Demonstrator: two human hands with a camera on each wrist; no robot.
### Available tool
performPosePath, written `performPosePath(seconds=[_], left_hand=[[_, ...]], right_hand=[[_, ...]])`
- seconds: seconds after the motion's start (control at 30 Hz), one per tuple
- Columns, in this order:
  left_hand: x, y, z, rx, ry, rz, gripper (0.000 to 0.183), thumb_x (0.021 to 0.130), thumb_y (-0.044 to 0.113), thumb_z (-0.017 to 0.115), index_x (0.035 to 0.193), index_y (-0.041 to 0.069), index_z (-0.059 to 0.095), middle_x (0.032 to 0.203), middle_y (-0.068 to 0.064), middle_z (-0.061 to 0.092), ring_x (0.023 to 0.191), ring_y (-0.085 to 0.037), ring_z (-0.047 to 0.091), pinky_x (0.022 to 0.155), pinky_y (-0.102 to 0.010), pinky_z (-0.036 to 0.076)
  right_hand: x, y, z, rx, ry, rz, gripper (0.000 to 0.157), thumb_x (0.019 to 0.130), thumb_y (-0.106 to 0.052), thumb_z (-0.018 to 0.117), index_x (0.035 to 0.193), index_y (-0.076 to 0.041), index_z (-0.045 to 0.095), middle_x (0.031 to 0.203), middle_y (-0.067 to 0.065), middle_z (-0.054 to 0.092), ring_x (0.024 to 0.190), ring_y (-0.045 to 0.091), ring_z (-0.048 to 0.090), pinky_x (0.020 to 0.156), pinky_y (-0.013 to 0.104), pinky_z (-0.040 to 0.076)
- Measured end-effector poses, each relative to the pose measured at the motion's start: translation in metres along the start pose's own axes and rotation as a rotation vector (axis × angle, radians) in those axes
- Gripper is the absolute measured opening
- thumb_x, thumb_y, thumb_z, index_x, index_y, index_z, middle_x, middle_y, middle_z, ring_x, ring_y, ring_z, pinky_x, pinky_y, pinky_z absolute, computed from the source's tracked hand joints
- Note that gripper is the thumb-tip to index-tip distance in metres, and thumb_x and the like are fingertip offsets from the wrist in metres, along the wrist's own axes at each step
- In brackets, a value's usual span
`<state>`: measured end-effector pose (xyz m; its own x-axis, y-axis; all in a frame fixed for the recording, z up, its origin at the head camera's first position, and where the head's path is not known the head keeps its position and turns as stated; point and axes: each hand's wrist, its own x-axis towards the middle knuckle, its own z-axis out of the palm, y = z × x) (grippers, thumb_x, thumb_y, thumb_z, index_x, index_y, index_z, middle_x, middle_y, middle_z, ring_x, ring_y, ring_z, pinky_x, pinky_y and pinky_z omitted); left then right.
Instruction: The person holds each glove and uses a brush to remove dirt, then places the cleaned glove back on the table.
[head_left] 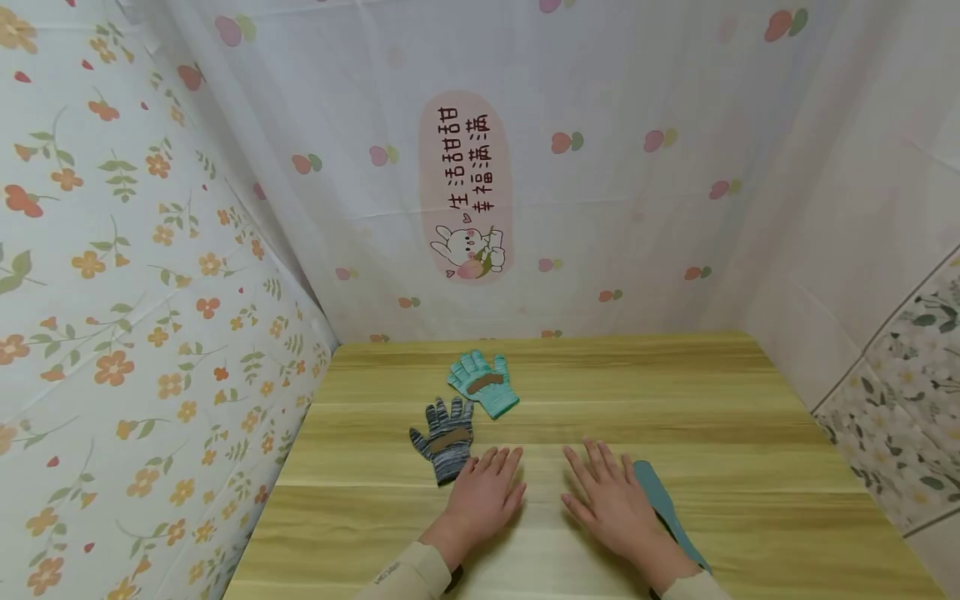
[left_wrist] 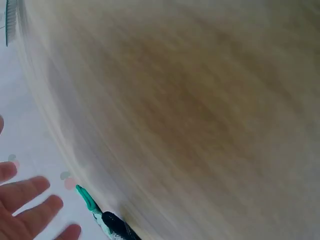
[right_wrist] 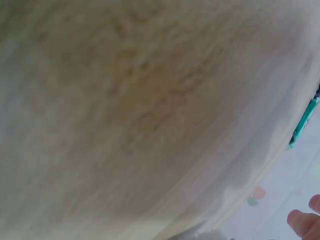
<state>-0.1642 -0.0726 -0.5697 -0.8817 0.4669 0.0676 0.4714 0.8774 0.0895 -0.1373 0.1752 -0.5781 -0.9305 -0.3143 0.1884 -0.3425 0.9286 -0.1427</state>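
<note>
My left hand (head_left: 487, 492) lies palm down over the wooden table with its fingers straight, its fingertips near the cuff of a dark grey striped knit glove (head_left: 447, 454). Above that glove lies a mint green knit glove (head_left: 498, 402); each has a brown patch across it. To the right, my right hand (head_left: 615, 508) is palm down too, fingers extended and slightly spread. Beside and partly beneath it lies a teal brush (head_left: 656, 492), whose bristles show at the corner of the left wrist view. Both hands hold nothing.
The wood-grain table (head_left: 600, 392) meets a white curtain (head_left: 637, 208) with fruit prints at the back. A floral cloth (head_left: 150, 333) hangs on the left, and pale fabric (head_left: 840, 292) borders the right side.
</note>
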Motion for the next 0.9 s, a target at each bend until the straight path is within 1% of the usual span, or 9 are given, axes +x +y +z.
performPosePath(seconds=[0.07, 0.13, 0.23, 0.33, 0.43, 0.53, 0.7, 0.8, 0.9], left_hand=[[-0.001, -0.001, -0.001, -0.024, 0.04, 0.008, 0.045, 0.107, 0.043, 0.043, 0.142, 0.017, 0.054, 0.133, -0.001, 0.067, 0.126, -0.021, 0.06, 0.101, -0.045, 0.05], [-0.002, -0.002, -0.002, -0.049, 0.098, 0.029, 0.034, 0.106, 0.037, 0.049, 0.128, 0.015, 0.063, 0.116, 0.0, 0.073, 0.11, -0.019, 0.066, 0.091, -0.039, 0.054], [-0.003, -0.004, -0.003, -0.059, 0.174, 0.063, 0.021, 0.103, 0.028, 0.055, 0.113, 0.015, 0.068, 0.1, 0.002, 0.074, 0.093, -0.017, 0.066, 0.082, -0.033, 0.054], [-0.004, -0.007, -0.004, -0.067, 0.238, 0.082, 0.014, 0.1, 0.023, 0.061, 0.106, 0.014, 0.069, 0.093, 0.001, 0.069, 0.083, -0.016, 0.062, 0.075, -0.03, 0.053], [-0.003, -0.009, -0.005, -0.093, 0.277, 0.079, 0.01, 0.098, 0.02, 0.064, 0.102, 0.013, 0.07, 0.09, 0.001, 0.062, 0.077, -0.014, 0.057, 0.069, -0.028, 0.051], [-0.003, -0.012, -0.005, -0.116, 0.277, 0.062, 0.008, 0.096, 0.017, 0.065, 0.1, 0.011, 0.071, 0.087, 0.001, 0.057, 0.075, -0.013, 0.052, 0.067, -0.027, 0.049], [-0.004, -0.018, -0.002, -0.082, 0.311, 0.046, 0.008, 0.094, 0.016, 0.068, 0.1, 0.012, 0.07, 0.088, 0.0, 0.059, 0.078, -0.015, 0.055, 0.069, -0.028, 0.051], [-0.005, -0.023, -0.001, -0.066, 0.341, 0.038, 0.009, 0.093, 0.017, 0.07, 0.1, 0.013, 0.069, 0.089, 0.0, 0.061, 0.079, -0.017, 0.058, 0.071, -0.031, 0.052], [-0.008, -0.029, 0.0, -0.059, 0.346, 0.019, 0.01, 0.092, 0.019, 0.071, 0.1, 0.013, 0.069, 0.089, 0.001, 0.062, 0.079, -0.017, 0.059, 0.072, -0.032, 0.053]], right_hand=[[-0.001, 0.001, 0.0, 0.001, 0.027, 0.003, 0.071, 0.097, -0.054, 0.059, 0.157, -0.023, 0.038, 0.161, 0.018, 0.035, 0.148, 0.041, 0.035, 0.114, 0.068, 0.029], [-0.003, 0.003, 0.0, 0.008, 0.044, 0.004, 0.07, 0.096, -0.052, 0.062, 0.155, -0.022, 0.04, 0.161, 0.017, 0.037, 0.147, 0.042, 0.036, 0.113, 0.067, 0.032], [-0.007, 0.006, 0.001, 0.027, 0.051, 0.005, 0.069, 0.097, -0.049, 0.063, 0.155, -0.02, 0.04, 0.16, 0.016, 0.038, 0.147, 0.043, 0.035, 0.111, 0.067, 0.035], [-0.009, 0.011, 0.002, 0.028, 0.065, 0.023, 0.067, 0.098, -0.046, 0.062, 0.155, -0.017, 0.041, 0.158, 0.016, 0.041, 0.147, 0.042, 0.036, 0.11, 0.065, 0.036], [-0.01, 0.016, -0.001, 0.018, 0.083, 0.059, 0.063, 0.099, -0.043, 0.062, 0.152, -0.014, 0.044, 0.155, 0.018, 0.046, 0.145, 0.042, 0.038, 0.11, 0.064, 0.037], [-0.011, 0.021, -0.005, 0.012, 0.111, 0.088, 0.059, 0.098, -0.039, 0.063, 0.147, -0.01, 0.05, 0.148, 0.02, 0.052, 0.14, 0.043, 0.044, 0.108, 0.064, 0.039], [-0.011, 0.03, -0.005, -0.016, 0.135, 0.101, 0.055, 0.097, -0.035, 0.065, 0.141, -0.006, 0.054, 0.135, 0.019, 0.062, 0.127, 0.04, 0.054, 0.102, 0.061, 0.043], [-0.014, 0.034, -0.005, -0.031, 0.136, 0.111, 0.054, 0.096, -0.035, 0.066, 0.139, -0.005, 0.056, 0.13, 0.017, 0.063, 0.123, 0.039, 0.056, 0.099, 0.06, 0.045], [-0.017, 0.037, -0.005, -0.039, 0.139, 0.122, 0.052, 0.096, -0.036, 0.066, 0.137, -0.005, 0.057, 0.126, 0.018, 0.063, 0.119, 0.039, 0.057, 0.096, 0.059, 0.047]])
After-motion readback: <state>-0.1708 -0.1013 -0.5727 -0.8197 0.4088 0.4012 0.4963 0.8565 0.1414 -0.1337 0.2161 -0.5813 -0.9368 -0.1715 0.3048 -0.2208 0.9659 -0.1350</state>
